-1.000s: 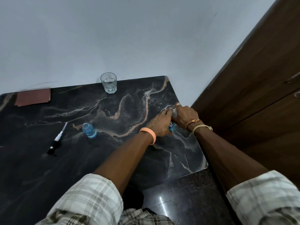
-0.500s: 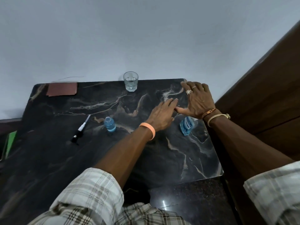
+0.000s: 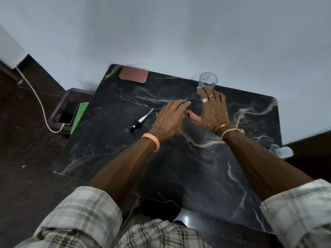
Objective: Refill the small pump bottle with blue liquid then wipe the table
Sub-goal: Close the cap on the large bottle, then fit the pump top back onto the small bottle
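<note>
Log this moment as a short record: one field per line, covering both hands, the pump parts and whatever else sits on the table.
left hand: open, fingers flat, over the table, holding nothing
right hand: open, fingers spread, fingertips near the glass
glass: upright, far table edge
pump head: lying on its side, left of the left hand
small pump bottle: not visible, possibly hidden by the left hand
brown pad: far left corner
table: dark marble

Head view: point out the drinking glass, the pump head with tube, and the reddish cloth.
drinking glass (image 3: 207, 81): head view, on its clear side wall.
pump head with tube (image 3: 141, 120): head view, on the white collar.
reddish cloth (image 3: 134, 75): head view, on its flat middle.
</note>
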Motion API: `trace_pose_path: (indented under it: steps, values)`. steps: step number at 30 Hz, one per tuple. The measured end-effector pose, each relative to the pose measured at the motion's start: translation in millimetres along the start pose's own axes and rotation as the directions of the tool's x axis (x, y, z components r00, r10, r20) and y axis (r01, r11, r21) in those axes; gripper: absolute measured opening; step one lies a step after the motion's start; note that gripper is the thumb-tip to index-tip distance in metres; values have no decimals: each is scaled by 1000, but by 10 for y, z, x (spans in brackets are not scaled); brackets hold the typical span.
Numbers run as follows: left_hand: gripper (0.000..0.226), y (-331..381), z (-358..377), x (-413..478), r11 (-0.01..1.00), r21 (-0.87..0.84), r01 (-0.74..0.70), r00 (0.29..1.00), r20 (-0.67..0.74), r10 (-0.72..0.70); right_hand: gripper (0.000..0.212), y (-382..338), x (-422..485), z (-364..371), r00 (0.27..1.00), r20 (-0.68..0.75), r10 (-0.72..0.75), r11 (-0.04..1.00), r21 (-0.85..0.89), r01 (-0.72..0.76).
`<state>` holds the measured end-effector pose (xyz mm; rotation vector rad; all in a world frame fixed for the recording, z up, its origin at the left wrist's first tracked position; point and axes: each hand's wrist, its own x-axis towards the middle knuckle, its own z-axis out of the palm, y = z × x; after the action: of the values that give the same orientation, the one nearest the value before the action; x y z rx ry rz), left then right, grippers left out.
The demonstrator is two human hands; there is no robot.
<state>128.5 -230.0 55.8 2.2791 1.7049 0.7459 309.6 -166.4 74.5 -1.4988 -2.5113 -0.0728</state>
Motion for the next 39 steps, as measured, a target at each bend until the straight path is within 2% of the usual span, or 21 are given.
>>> trace_pose_path:
  steps: [4,8,12,15,19,21,23,26,31,33,36,39]
  values:
    - [45,-360,-199,-138,980,-58,192,975,-106,-197,84,-336,271,74,999,-34,-4,995,100,7]
    - [44,-746,-375,-270,918,-128,374,902,-179,-393,73,-759,573,112,997,-83,7,974,225,12]
    - [51,-1115,-412,-504,862,-92,499,857,-96,-507,53,-1261,731,273,996,-70,-49,932,356,70]
    - [55,-1354,-334,-698,783,-74,617,786,24,-617,37,-1618,680,529,997,54,-55,876,482,22]
    - [47,-1594,-189,-850,799,-9,602,784,195,-589,28,-1960,494,913,940,328,90,793,547,-267]
    - [40,-1633,-144,-876,804,1,594,780,245,-576,33,-2043,393,1033,914,390,108,788,527,-318]
    - [34,-1675,-99,-897,803,1,596,774,267,-574,38,-2098,314,1116,908,417,50,806,520,-283]
    - [33,-1717,-43,-912,809,0,587,781,260,-567,44,-2125,258,1191,909,417,-21,841,498,-210]
    - [26,-1783,-13,-855,799,-38,601,777,264,-572,47,-2179,321,1247,909,412,67,814,504,-288]
    - [23,-1784,-31,-830,797,-91,597,787,260,-560,47,-2158,324,1242,914,404,47,834,488,-258]
    - [20,-1753,-109,-759,809,-181,559,821,253,-511,38,-2097,346,1199,932,362,16,886,427,-181]
    - [17,-1703,-268,-575,812,-234,535,842,225,-490,27,-2024,477,1068,968,242,61,926,349,-146]
